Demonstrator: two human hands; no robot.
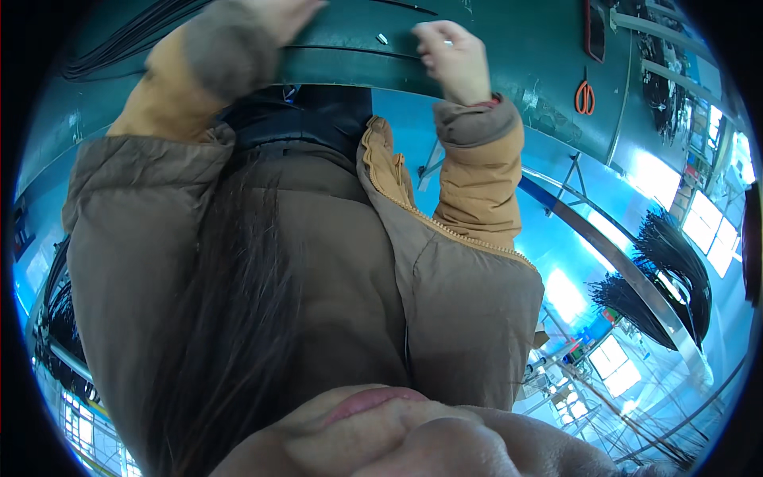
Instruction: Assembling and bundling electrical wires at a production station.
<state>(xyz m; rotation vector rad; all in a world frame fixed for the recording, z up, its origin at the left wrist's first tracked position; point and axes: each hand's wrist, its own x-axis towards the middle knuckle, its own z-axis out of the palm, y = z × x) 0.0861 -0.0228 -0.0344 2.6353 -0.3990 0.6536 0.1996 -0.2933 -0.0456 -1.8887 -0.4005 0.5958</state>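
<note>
See a bare left hand (286, 17) blurred and cut by the upper edge; cannot tell whether spread or pinching. See a bare right hand (459, 62) with fingers curled inward, at the end of a thin black cable (350, 49); cannot tell whether gripping it. Between both hands, find a small silvery-white cylinder (382, 38) on a dark green tabletop (528, 48). Farther right, note orange-handled scissors (585, 98) below a red-edged dark phone (594, 32). At far left, see a bundle of thin black strands (119, 49).
</note>
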